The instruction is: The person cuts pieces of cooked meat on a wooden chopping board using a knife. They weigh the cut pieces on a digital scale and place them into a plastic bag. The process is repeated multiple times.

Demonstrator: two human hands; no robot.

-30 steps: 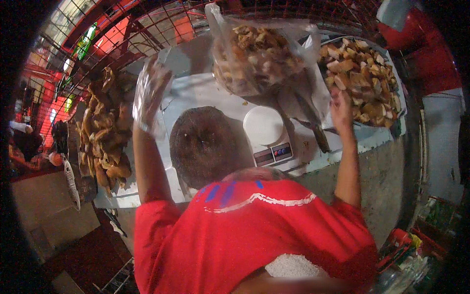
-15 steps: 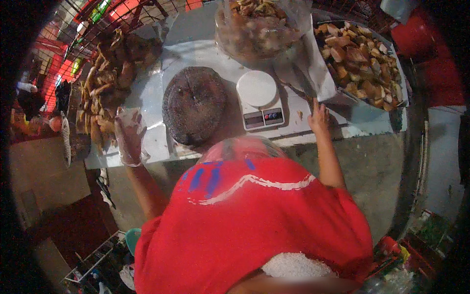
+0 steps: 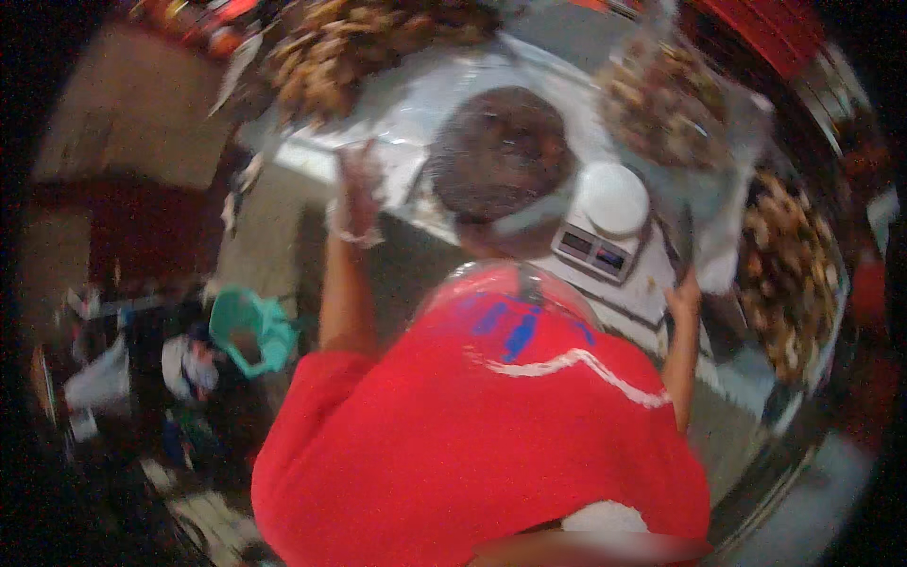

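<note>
My left hand [image 3: 357, 189], in a thin clear plastic glove, is raised at the table's front edge, left of a round dark chopping block [image 3: 501, 156]. Its fingers are blurred but look apart, and I see nothing in them. At the right, my bare right hand [image 3: 684, 295] is closed round the handle end of a knife [image 3: 688, 241] whose dark blade points away from me. A white digital kitchen scale [image 3: 614, 200] stands between the block and the knife. Behind the left hand lies a heap of browned poultry pieces [image 3: 335, 57].
A clear plastic-lined container [image 3: 746, 175] of chopped pieces stands at the back right. Nearer on the right is a tray heaped with browned chunks [image 3: 789, 274]. A turquoise plastic container [image 3: 250, 331] sits low at the left, beside cluttered items.
The view has swung, so the table and everything on it appear shifted right and tilted. My left hand is still beside the block and my right hand still on the knife.
</note>
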